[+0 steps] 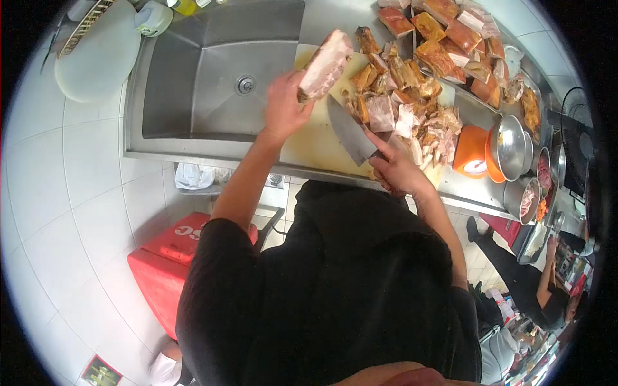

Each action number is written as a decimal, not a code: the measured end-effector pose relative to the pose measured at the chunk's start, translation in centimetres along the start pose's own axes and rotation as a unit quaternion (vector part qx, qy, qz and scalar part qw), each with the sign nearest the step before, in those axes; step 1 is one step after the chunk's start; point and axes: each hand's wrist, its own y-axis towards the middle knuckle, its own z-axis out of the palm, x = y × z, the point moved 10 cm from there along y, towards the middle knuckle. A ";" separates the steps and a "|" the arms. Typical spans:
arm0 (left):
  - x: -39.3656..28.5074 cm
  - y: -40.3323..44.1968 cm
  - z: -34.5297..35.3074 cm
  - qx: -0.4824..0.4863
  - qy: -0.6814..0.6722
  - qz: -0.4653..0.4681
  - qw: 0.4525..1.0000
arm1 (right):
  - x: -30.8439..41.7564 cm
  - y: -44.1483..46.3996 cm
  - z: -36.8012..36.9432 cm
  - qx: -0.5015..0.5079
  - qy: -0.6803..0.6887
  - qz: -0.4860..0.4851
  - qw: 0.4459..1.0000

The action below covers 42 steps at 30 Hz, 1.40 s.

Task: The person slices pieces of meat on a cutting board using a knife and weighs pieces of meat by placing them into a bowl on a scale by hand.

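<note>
My left hand (pixel 288 106) is closed around a thick slab of pork (pixel 327 64), held up over the left part of the cutting board (pixel 302 145). In my right hand (pixel 398 164) is a cleaver (pixel 349 132), its broad blade tilted over the board and its handle hidden by my fingers. Right of the blade lies a heap of cut meat pieces (pixel 386 109), some with browned skin. Behind the heap, a metal tray (pixel 486 106) is loaded with several blocks of browned pork (pixel 438 55).
A steel sink (pixel 187 90) lies to the left. An orange scale (pixel 468 154) and metal bowls (pixel 507 145) stand on the right. A red box (pixel 161 257) sits below the counter at left. Another person (pixel 531 283) is at the far right.
</note>
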 end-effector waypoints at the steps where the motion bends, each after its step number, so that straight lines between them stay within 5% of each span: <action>1: -0.8 -0.3 0.7 0.024 0.029 0.010 0.999 | -0.8 -0.4 0.0 -0.009 -0.010 0.003 1.000; 6: -4.4 -2.5 3.7 0.096 0.135 0.100 0.981 | -3.9 -1.2 -1.6 -0.109 -0.006 -0.029 0.994; 15: -3.4 -3.9 4.8 0.099 0.092 -0.141 0.981 | -5.1 -1.0 -2.9 -0.115 0.043 -0.098 0.988; 24: -1.8 -2.2 4.8 0.235 0.110 -0.218 0.941 | -5.9 -2.7 -0.1 -0.056 0.063 -0.169 0.982; 27: -0.1 -3.0 4.0 0.232 0.103 -0.213 0.943 | -5.7 -4.8 1.5 -0.014 0.067 -0.164 0.984; 32: -0.7 -4.9 2.7 0.252 0.168 -0.069 0.950 | -7.9 -5.1 3.4 0.030 0.024 -0.153 0.987; 38: 0.4 -4.6 2.0 0.231 0.115 -0.087 0.962 | -7.9 -6.4 0.7 -0.082 -0.034 -0.124 0.988; 42: 5.0 -4.4 2.6 0.197 -0.012 -0.179 0.964 | -4.0 -8.6 -1.1 -0.268 -0.133 -0.277 0.913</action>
